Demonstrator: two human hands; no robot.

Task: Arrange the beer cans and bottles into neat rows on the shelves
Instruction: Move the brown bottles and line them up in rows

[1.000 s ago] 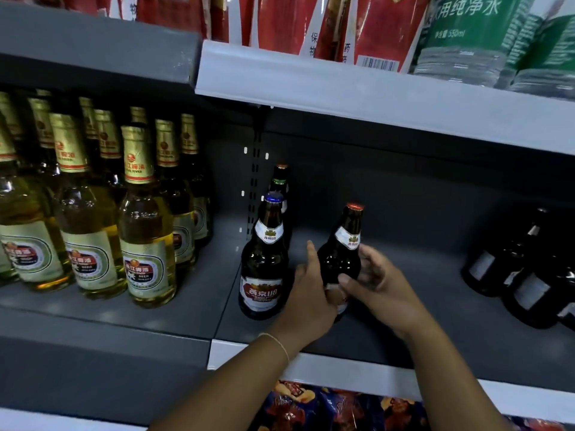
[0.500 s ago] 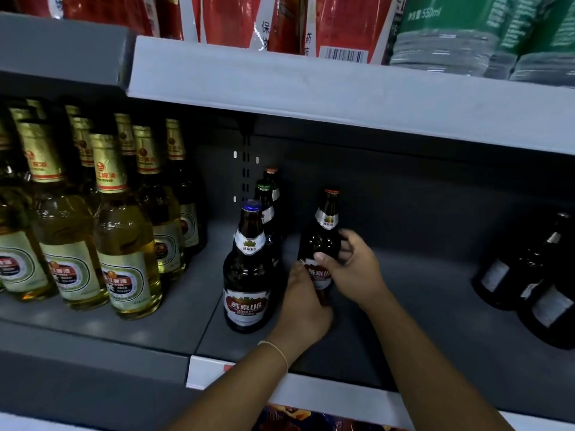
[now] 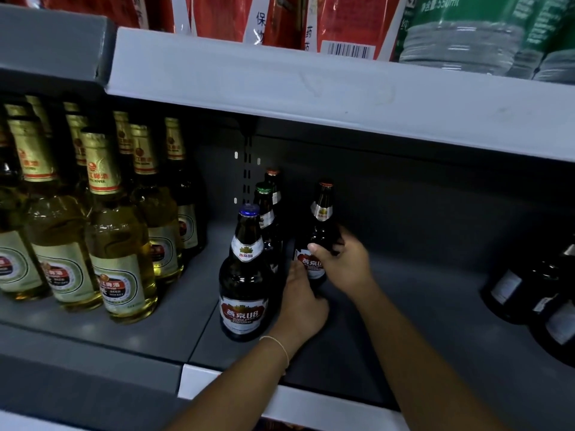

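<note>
A dark brown beer bottle with a red cap (image 3: 322,219) stands upright on the grey shelf (image 3: 404,321), deep toward the back. My right hand (image 3: 340,262) grips its body from the right, thumb across the label. My left hand (image 3: 303,301) holds its lower part from the left. Just to the left runs a row of three matching dark bottles: a blue-capped one (image 3: 244,275) in front, a green-capped one (image 3: 264,206) behind it, and a red-capped one (image 3: 273,181) at the back.
Several pale beer bottles with gold foil necks (image 3: 118,231) fill the left shelf section. Dark bottles (image 3: 535,293) lean at the right edge. The upper shelf (image 3: 311,98) hangs low overhead, carrying red packages and water bottles.
Both hands have carried the red-capped bottle from the shelf's front toward the back, beside the row of dark bottles. The camera has shifted closer and slightly to the left.
</note>
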